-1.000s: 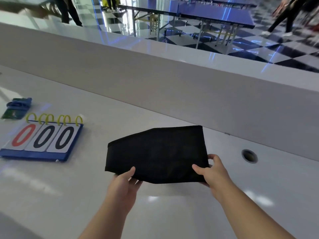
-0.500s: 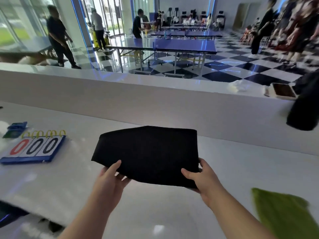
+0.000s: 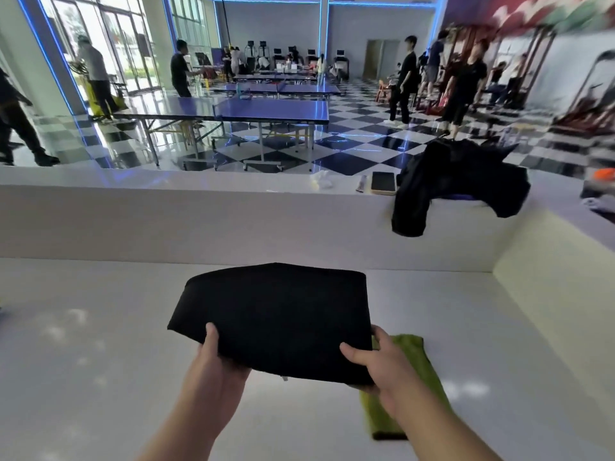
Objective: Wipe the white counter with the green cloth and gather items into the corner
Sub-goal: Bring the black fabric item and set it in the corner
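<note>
White glossy counter (image 3: 83,344) spans foreground, low wall behind.

Left hand (image 3: 213,371): thumb on top of near-left edge of flat black folded fabric piece (image 3: 276,314), fingers tucked under; pinching it.

Black piece held level above counter, between both hands.

Right hand (image 3: 379,364): thumb on top at near-right corner, fingers curled round right edge; gripping it.

Green cloth (image 3: 414,349) lies crumpled on counter beneath right wrist, partly hidden by it, near right-hand corner.

On ledge above: dark-screened phone (image 3: 383,182), then black garment (image 3: 456,184) draped over edge.
</note>
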Tool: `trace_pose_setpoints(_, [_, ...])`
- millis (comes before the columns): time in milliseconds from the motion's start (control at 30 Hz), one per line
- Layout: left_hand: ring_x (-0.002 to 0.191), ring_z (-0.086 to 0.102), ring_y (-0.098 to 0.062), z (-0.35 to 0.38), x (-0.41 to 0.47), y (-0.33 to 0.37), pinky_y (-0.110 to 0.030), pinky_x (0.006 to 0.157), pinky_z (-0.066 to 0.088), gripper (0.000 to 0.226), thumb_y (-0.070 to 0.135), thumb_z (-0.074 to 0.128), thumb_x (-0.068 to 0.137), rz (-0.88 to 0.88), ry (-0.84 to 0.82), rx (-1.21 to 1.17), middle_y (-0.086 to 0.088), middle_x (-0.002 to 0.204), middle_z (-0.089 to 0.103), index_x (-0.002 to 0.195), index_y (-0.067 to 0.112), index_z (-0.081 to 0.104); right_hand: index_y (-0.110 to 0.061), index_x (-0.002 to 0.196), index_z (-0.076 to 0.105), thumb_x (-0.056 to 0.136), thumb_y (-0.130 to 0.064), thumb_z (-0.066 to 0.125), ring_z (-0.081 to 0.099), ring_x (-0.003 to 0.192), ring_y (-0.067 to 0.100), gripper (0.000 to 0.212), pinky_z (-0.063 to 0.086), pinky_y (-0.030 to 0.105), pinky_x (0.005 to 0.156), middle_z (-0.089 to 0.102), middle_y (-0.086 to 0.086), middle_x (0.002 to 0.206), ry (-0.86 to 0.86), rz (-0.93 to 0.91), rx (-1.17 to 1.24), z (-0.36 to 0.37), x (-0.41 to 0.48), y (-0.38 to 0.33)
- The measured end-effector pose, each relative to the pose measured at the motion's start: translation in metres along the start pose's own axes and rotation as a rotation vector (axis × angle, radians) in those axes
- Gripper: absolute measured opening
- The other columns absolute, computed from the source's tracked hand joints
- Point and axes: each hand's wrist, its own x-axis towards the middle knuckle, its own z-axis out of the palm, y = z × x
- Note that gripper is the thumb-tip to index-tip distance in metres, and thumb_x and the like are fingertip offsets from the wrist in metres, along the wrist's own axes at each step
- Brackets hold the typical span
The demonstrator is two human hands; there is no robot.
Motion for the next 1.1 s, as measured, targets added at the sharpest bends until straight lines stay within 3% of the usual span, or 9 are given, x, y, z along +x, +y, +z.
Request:
trace_pose_setpoints(167, [0.116, 0.066, -0.026, 0.038, 0.023, -0.044, -0.042, 0.086, 0.058, 0.041, 0.03, 0.059, 0.097, -0.061, -0.02, -0.001, -0.006, 0.132, 0.066, 0.136, 0.02, 0.057, -0.033, 0.113, 0.059, 0.074, -0.012, 0.082, 0.073, 0.089, 0.022, 0.05, 0.06, 0.04, 0.071, 0.072, -0.003, 0.107, 0.124, 0.002, 0.044, -0.052, -0.003, -0.003])
trace_pose_setpoints(300, [0.099, 0.073, -0.029, 0.07, 0.043, -0.073, -0.046, 0.073, 0.059, 0.026, 0.02, 0.052, 0.104, -0.141, -0.018, 0.03, -0.007, 0.12, 0.072, 0.129, 0.02, 0.06, -0.028, 0.117, 0.062, 0.075, -0.011, 0.082, 0.072, 0.093, 0.023, 0.049, 0.059, 0.045, 0.082, 0.074, -0.003, 0.105, 0.205, -0.013, 0.053, -0.089, -0.002, -0.008])
trace_pose_setpoints(533, [0.108, 0.07, -0.027, 0.148, 0.07, -0.12, -0.046, 0.085, 0.058, 0.027, 0.018, 0.047, 0.106, -0.246, -0.085, -0.09, -0.006, 0.124, 0.071, 0.13, 0.022, 0.059, -0.019, 0.115, 0.066, 0.074, -0.023, 0.082, 0.073, 0.092, 0.025, 0.044, 0.059, 0.037, 0.068, 0.075, 0.005, 0.103, 0.375, -0.023, 0.369, -0.14, 0.008, -0.005])
trace_pose_setpoints(600, [0.112, 0.068, -0.029, 0.17, 0.082, -0.137, -0.048, 0.093, 0.054, 0.029, 0.02, 0.046, 0.106, -0.279, -0.129, -0.105, -0.009, 0.128, 0.069, 0.132, 0.017, 0.058, -0.016, 0.118, 0.064, 0.07, -0.026, 0.082, 0.071, 0.097, 0.025, 0.052, 0.059, 0.036, 0.071, 0.073, 0.007, 0.108, 0.39, -0.054, 0.521, -0.157, 0.015, -0.007])
trace_pose_setpoints(667, [0.112, 0.068, -0.03, 0.192, 0.093, -0.155, -0.046, 0.088, 0.057, 0.029, 0.021, 0.047, 0.105, -0.303, -0.148, -0.137, -0.011, 0.128, 0.068, 0.131, 0.014, 0.059, -0.017, 0.123, 0.062, 0.058, -0.031, 0.089, 0.069, 0.103, 0.027, 0.072, 0.058, 0.039, 0.08, 0.07, 0.008, 0.117, 0.397, -0.094, 0.671, -0.173, 0.025, -0.008])
trace_pose_setpoints(767, [0.113, 0.068, -0.03, 0.225, 0.111, -0.186, -0.04, 0.079, 0.06, 0.039, 0.023, 0.055, 0.099, -0.343, -0.146, -0.214, -0.014, 0.129, 0.067, 0.136, 0.011, 0.056, -0.035, 0.129, 0.058, 0.035, -0.045, 0.096, 0.059, 0.118, 0.038, 0.102, 0.046, 0.062, 0.093, 0.059, 0.002, 0.133, 0.323, -0.034, 0.778, -0.201, 0.045, -0.011])
trace_pose_setpoints(867, [0.113, 0.068, -0.03, 0.26, 0.129, -0.223, -0.04, 0.077, 0.061, 0.05, 0.026, 0.059, 0.091, -0.389, -0.136, -0.282, -0.015, 0.129, 0.067, 0.138, 0.008, 0.053, -0.054, 0.129, 0.05, 0.045, -0.065, 0.088, 0.043, 0.127, 0.05, 0.093, 0.038, 0.079, 0.084, 0.042, -0.008, 0.141, 0.191, 0.072, 0.943, -0.228, 0.07, -0.019])
trace_pose_setpoints(967, [0.114, 0.067, -0.03, 0.295, 0.147, -0.266, -0.041, 0.08, 0.061, 0.05, 0.026, 0.059, 0.093, -0.45, -0.123, -0.333, -0.015, 0.13, 0.066, 0.138, 0.007, 0.052, -0.045, 0.124, 0.059, 0.057, -0.071, 0.08, 0.048, 0.123, 0.054, 0.075, 0.034, 0.08, 0.088, 0.045, 0.0, 0.143, 0.03, 0.055, 1.062, -0.253, 0.098, -0.032])
trace_pose_setpoints(1100, [0.119, 0.064, -0.032, 0.326, 0.168, -0.317, -0.043, 0.086, 0.059, 0.048, 0.027, 0.055, 0.097, -0.488, -0.126, -0.317, -0.016, 0.134, 0.064, 0.139, 0.005, 0.051, -0.018, 0.129, 0.062, 0.077, -0.048, 0.075, 0.051, 0.125, 0.047, 0.061, 0.037, 0.068, 0.1, 0.056, 0.017, 0.137, -0.038, -0.111, 1.15, -0.297, 0.136, -0.051])
